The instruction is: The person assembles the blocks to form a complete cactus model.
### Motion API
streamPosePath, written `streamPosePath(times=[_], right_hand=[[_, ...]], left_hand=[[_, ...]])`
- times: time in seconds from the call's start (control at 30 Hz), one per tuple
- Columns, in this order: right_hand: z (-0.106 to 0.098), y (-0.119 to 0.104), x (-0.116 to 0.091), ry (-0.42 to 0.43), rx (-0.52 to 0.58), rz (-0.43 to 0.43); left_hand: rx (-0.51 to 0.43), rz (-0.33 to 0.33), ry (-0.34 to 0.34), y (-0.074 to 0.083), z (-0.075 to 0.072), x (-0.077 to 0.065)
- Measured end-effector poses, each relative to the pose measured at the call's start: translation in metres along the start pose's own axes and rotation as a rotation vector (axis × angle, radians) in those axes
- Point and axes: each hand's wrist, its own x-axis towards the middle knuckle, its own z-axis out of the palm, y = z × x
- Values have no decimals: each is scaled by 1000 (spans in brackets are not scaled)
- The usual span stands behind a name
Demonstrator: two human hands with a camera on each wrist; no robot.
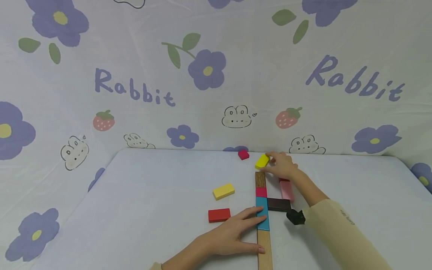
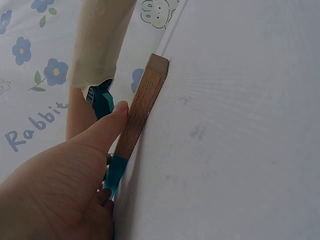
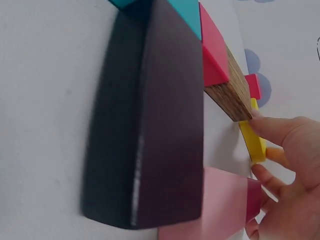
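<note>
Pinching yellow block point(image 1: 262, 161) with right hand point(image 1: 283, 165), just beyond brown block point(image 1: 260, 180) beside thumb; touching blue block point(image 1: 264, 225) with left hand point(image 1: 224, 236), fingers apart, wooden block point(image 1: 264, 261) against thumb

A printed white backdrop cloth point(image 1: 253, 75) set off solid colours.
It bore purple, yellow-centred flowers point(image 1: 199, 75), green leaves point(image 1: 283, 17), red strawberries point(image 1: 104, 122), black-outlined rabbits point(image 1: 236, 118) and purple lettering point(image 1: 133, 90); the tabletop point(image 1: 152, 183) was white, the sleeves point(image 1: 344, 228) cream, the long wooden block point(image 1: 264, 240) grained tan, the short wooden block point(image 1: 260, 180) streaked brown, and plain colour covered the blue block point(image 1: 262, 224), blackish-brown block point(image 1: 278, 204), pink block point(image 1: 287, 190), red block point(image 1: 219, 215), bright yellow block point(image 1: 262, 161) and paler yellow block point(image 1: 223, 191).
</note>
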Motion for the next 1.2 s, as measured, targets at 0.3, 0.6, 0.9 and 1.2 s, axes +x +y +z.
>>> streamPosePath(times=[0.3,0.6,0.9,1.2], right_hand=[[-5,2,6,-45,19,-61],[-3,2,9,7,101,-13],[-7,-2,6,-6,98,-48],[-7,-2,3,-19,55,-48]], left_hand=[[-5,0,-3,0,-1,0],[-10,8,-2,-2,0,0],[-7,13,-2,-2,-1,0],[-10,12,-3,-3,0,1]])
